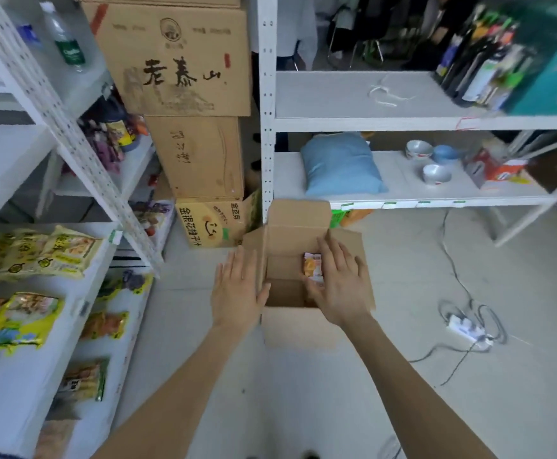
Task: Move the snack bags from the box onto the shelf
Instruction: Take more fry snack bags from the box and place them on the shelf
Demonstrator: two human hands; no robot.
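An open cardboard box sits on the floor in front of me, flaps spread. Inside it lies a small orange and white snack bag. My right hand reaches into the box over the bag, its thumb under the bag's near edge and its fingers laid along the bag's right side. My left hand rests flat with straight fingers against the box's left flap. The white shelf on my left carries several yellow snack bags on its tiers.
Stacked cardboard boxes stand behind the open box. A second white shelf at right holds a blue pillow, bowls and bottles. A power strip with trailing cables lies on the floor to the right.
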